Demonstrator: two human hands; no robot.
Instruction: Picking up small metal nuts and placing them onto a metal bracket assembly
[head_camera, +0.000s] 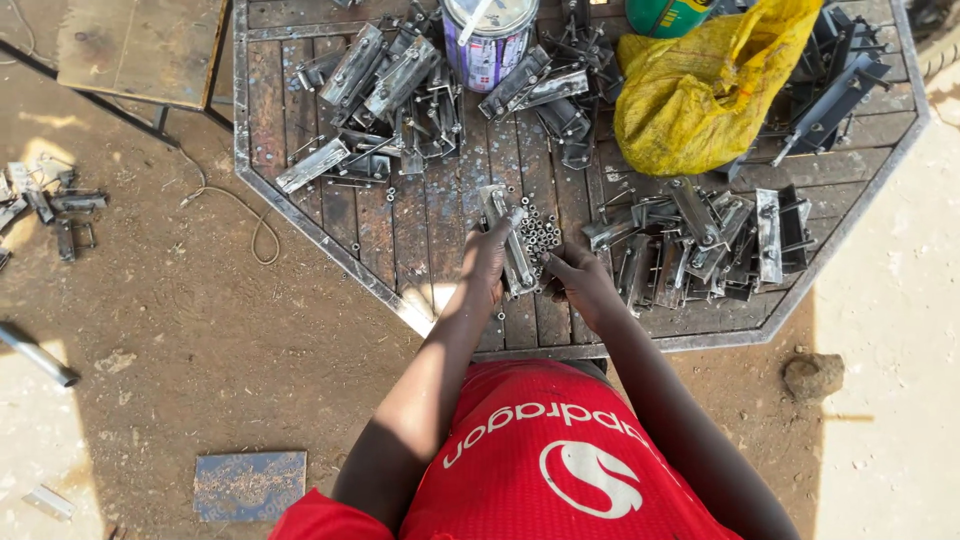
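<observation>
Broadly, I see an octagonal dark wooden tabletop (300, 120) with a metal rim, carrying heaps of grey steel brackets (700, 240), a crumpled yellow plastic sack (700, 90) and a paint tin (488, 40). Near its front edge, my left hand (490, 255) has its fingers clenched around a long grey steel bracket piece (510, 240). My right hand (580, 280) pinches beside small steel nuts (540, 232).
</observation>
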